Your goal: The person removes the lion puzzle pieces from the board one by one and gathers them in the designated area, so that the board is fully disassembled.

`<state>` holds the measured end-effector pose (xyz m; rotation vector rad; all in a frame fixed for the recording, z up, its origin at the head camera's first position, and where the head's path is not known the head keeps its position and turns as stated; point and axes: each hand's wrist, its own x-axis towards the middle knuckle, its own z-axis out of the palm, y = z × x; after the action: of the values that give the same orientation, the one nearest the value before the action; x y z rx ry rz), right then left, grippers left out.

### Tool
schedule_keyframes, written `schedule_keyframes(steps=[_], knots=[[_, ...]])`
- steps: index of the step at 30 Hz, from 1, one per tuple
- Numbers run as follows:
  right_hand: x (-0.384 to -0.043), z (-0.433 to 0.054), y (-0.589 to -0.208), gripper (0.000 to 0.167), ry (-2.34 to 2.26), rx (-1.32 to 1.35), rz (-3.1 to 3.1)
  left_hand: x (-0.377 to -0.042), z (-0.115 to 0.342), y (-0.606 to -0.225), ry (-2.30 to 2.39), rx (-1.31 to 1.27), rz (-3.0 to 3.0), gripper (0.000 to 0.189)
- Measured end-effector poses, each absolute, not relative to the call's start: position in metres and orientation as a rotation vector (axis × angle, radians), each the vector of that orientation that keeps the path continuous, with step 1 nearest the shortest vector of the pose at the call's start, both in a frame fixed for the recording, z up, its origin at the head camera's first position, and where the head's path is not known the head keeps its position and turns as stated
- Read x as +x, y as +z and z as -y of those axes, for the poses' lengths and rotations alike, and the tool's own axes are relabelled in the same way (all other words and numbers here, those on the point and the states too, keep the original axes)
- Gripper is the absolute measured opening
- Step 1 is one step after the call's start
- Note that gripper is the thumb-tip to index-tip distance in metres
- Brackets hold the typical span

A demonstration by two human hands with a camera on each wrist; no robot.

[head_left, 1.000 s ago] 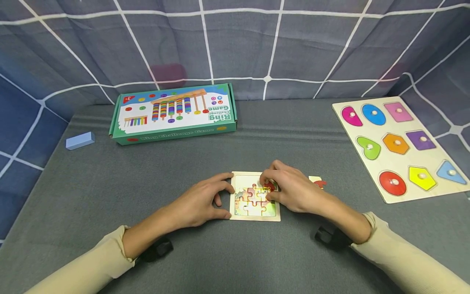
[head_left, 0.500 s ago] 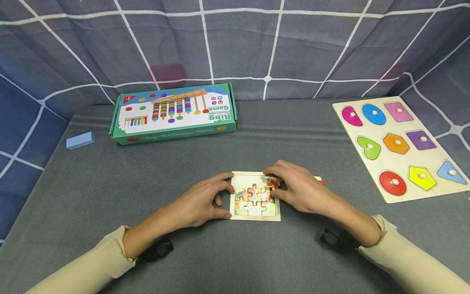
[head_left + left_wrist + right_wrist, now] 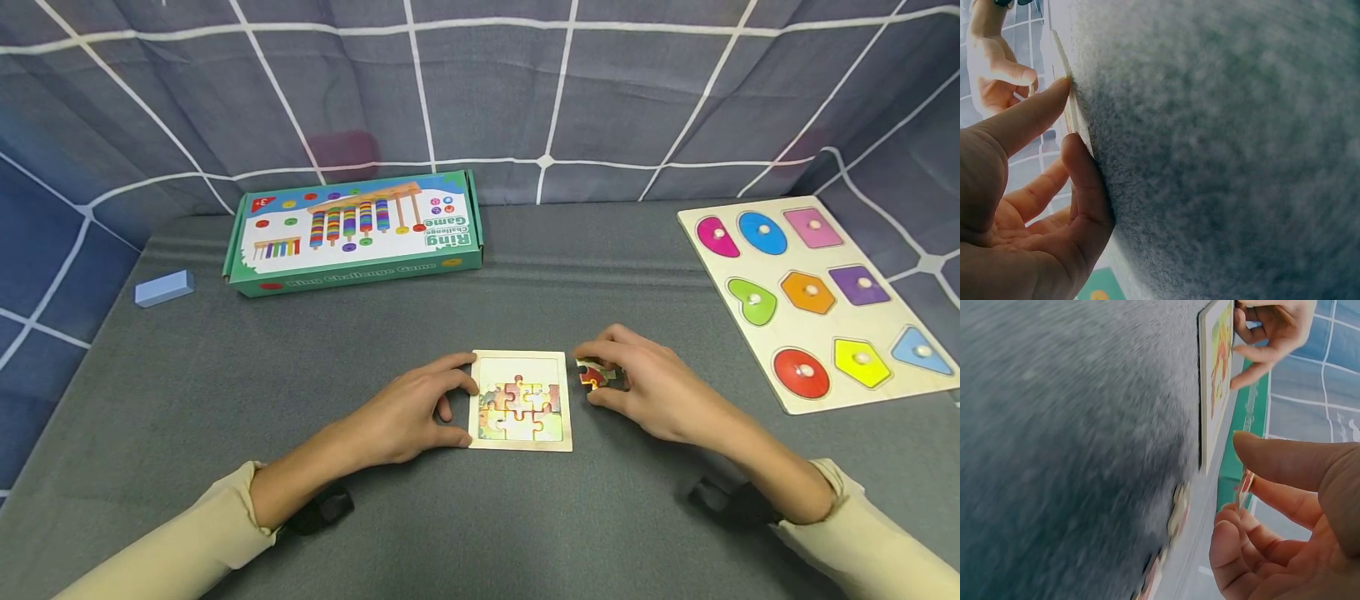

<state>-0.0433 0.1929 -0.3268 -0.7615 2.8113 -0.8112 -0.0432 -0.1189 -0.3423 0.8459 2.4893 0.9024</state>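
Note:
A small square wooden jigsaw board (image 3: 567, 417) lies at the middle of the table in the head view. Interlocked pieces (image 3: 517, 412) fill its lower part, and pale bare wood shows along the top. My left hand (image 3: 412, 412) rests at the board's left edge, thumb and fingers spread along it and touching. Just beyond the board's right edge, my right hand (image 3: 652, 383) pinches a red-and-yellow jigsaw piece (image 3: 1245, 487) between thumb and fingers. Below that hand, in the right wrist view, loose jigsaw pieces (image 3: 1179, 509) lie on the table; the head view mostly hides them.
A green ring game box (image 3: 356, 233) lies behind, left of centre. Further left is a small blue block (image 3: 163, 287). On the right sits a knobbed shape board (image 3: 765, 350). Gridded cloth (image 3: 480, 92) hangs behind the grey table surface (image 3: 480, 533).
My right hand has lifted the red piece off the board's upper right area and carried it rightward, past the edge. My left hand and the board have stayed put.

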Motion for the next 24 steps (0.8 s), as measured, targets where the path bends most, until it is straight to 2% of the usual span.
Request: schedule_keyframes(steps=[24], knots=[[-0.028, -0.273, -0.338, 0.05, -0.76, -0.624, -2.967, -0.044, 0.118, -0.342, 0.908, 0.84, -2.482, 0.045]])
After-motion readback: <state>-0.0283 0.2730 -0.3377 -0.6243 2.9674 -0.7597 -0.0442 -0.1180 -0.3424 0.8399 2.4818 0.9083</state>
